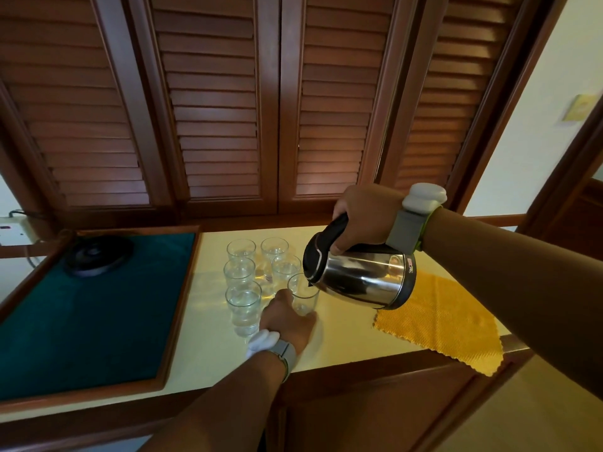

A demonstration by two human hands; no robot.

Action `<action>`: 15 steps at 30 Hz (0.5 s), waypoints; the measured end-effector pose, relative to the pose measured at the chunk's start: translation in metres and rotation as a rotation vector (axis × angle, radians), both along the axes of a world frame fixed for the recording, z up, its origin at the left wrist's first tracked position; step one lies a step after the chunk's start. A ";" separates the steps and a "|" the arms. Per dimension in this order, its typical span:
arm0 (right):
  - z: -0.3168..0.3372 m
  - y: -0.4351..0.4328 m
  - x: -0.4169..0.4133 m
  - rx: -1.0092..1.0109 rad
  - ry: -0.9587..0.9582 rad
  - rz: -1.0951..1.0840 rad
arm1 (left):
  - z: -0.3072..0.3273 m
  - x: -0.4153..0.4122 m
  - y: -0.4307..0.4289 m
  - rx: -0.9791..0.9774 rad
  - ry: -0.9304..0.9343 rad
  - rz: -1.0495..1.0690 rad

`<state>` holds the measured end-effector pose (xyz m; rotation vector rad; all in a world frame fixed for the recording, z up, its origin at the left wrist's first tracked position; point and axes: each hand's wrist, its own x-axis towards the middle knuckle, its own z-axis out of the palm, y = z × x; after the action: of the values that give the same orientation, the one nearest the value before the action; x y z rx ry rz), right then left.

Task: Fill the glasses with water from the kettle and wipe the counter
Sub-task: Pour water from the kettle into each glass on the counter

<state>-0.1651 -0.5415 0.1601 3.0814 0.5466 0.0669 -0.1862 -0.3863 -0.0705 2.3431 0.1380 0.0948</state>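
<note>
Several clear glasses (pixel 241 275) stand clustered on the cream counter (pixel 212 347). My right hand (pixel 362 220) grips the black handle of a steel kettle (pixel 362 278), which is tilted with its spout over the nearest right glass (pixel 305 300). My left hand (pixel 287 318) holds that glass at its base, fingers curled around it. The other glasses appear to hold water. A yellow cloth (pixel 443 321) lies flat on the counter under and right of the kettle, with one corner hanging over the front edge.
A wood-framed tray with green lining (pixel 98 314) sits at the left, with the black kettle base (pixel 98 256) at its back. A wall socket (pixel 13 226) is at far left. Louvred wooden doors (pixel 212 109) rise behind the counter.
</note>
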 end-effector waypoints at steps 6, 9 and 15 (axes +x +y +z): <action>0.003 0.007 0.011 -0.051 0.046 0.006 | -0.001 0.001 0.000 -0.008 0.003 -0.019; 0.008 0.014 0.015 -0.092 0.083 0.014 | -0.001 0.001 0.001 -0.004 -0.001 -0.020; 0.014 0.024 0.023 -0.128 0.122 0.043 | -0.001 0.001 0.001 0.004 -0.008 -0.017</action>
<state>-0.1425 -0.5173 0.1740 2.9638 0.5959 -0.1504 -0.1851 -0.3855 -0.0716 2.3473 0.1137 0.0967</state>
